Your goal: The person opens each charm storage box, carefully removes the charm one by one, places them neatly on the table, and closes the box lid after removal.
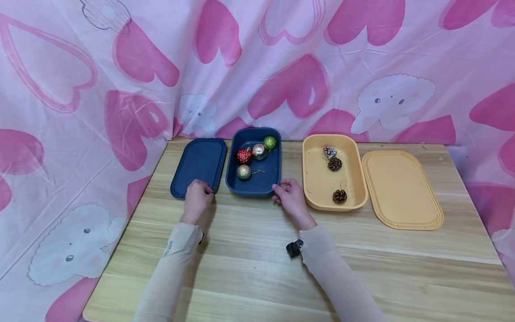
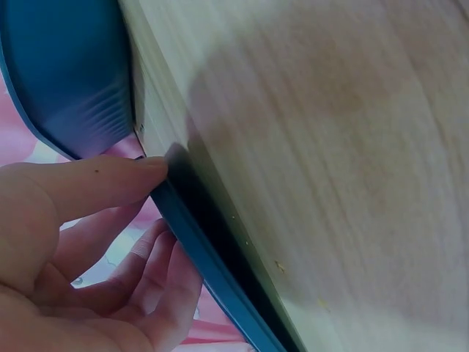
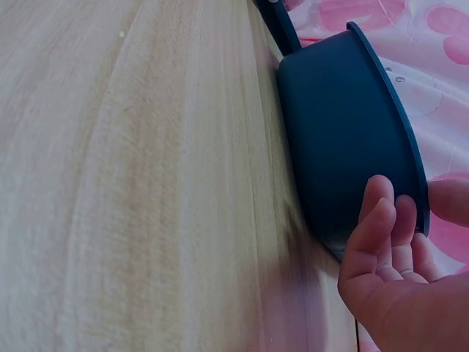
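Note:
In the head view, my left hand pinches the near right corner of a dark blue lid. The left wrist view shows the thumb and fingers at the edge of this lid, with a dark shadow under it. To its right is an open dark blue box. My right hand grips the near right corner of that box, thumb at the rim and fingers against the outer wall. Inside lie a red ornament, a shiny pinkish ball, a green ball and a gold ball.
A yellow box right of my right hand contains three pine cones, one near its front wall. Its yellow lid lies flat beside it. Behind the wooden table hangs a pink heart-patterned curtain.

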Demonstrator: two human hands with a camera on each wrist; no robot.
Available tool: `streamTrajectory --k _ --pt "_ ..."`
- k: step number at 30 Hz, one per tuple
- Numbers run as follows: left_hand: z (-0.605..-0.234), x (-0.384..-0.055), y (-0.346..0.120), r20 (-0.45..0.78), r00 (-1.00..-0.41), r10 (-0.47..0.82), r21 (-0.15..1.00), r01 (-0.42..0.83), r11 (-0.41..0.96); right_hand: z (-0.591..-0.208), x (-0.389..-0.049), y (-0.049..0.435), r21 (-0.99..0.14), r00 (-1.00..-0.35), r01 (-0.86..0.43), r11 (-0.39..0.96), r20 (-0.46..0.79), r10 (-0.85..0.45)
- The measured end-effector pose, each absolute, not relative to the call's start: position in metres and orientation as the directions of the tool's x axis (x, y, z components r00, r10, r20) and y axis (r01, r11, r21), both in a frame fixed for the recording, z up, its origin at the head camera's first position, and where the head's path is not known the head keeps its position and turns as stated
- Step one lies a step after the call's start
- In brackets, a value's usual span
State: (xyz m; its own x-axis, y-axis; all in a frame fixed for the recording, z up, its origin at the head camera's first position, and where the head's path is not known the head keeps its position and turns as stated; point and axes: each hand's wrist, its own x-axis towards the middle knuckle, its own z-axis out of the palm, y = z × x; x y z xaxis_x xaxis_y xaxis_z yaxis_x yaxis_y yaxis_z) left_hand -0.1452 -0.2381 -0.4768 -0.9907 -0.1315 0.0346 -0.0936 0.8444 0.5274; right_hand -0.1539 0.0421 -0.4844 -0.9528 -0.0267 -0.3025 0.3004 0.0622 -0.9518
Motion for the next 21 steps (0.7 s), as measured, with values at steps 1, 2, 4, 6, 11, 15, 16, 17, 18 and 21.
streamTrajectory --k 1,2,4,6,11,15,16,17,18,21 --pt "-0.4771 -0.1452 -0.2379 0.032 -0.991 -0.134 0.528 -0.097 0.844 -0.4842 -0.1539 0.0422 -0.951 -0.952 0.302 0.063 -0.304 -0.027" --pt "-0.4776 -0.1452 -0.2377 0.029 -0.99 -0.135 0.529 -0.099 0.843 -0.4842 -0.1541 0.0423 -0.952 -0.953 0.301 0.064 -0.303 -0.026" --pt "-0.479 -0.1449 -0.2375 0.025 -0.99 -0.138 0.53 -0.104 0.841 -0.4843 -0.1545 0.0426 -0.952 -0.953 0.298 0.067 -0.301 -0.027" --pt "-0.4809 -0.1448 -0.2374 0.02 -0.99 -0.139 0.53 -0.108 0.841 -0.4847 -0.1549 0.0427 -0.951 -0.953 0.3 0.067 -0.303 -0.028" --pt "-0.4841 -0.1454 -0.2372 0.015 -0.992 -0.122 0.521 -0.097 0.848 -0.4859 -0.1556 0.0427 -0.95 -0.951 0.305 0.066 -0.308 -0.029" --pt "-0.4848 -0.1459 -0.237 0.017 -0.995 -0.102 0.509 -0.079 0.857 -0.4855 -0.1553 0.0425 -0.949 -0.95 0.309 0.063 -0.311 -0.029" --pt "-0.485 -0.1461 -0.2371 0.017 -0.995 -0.1 0.507 -0.078 0.859 -0.4854 -0.1553 0.0425 -0.949 -0.95 0.309 0.062 -0.311 -0.029" --pt "-0.4852 -0.1462 -0.2371 0.016 -0.995 -0.097 0.503 -0.075 0.861 -0.4853 -0.1552 0.0425 -0.949 -0.95 0.309 0.061 -0.311 -0.029" --pt "-0.4854 -0.1463 -0.2371 0.014 -0.995 -0.096 0.501 -0.076 0.862 -0.4852 -0.1552 0.0426 -0.95 -0.951 0.307 0.06 -0.309 -0.029" --pt "-0.4858 -0.1471 -0.2369 0.003 -0.995 -0.095 0.498 -0.081 0.864 -0.485 -0.1553 0.043 -0.95 -0.951 0.307 0.059 -0.309 -0.03"
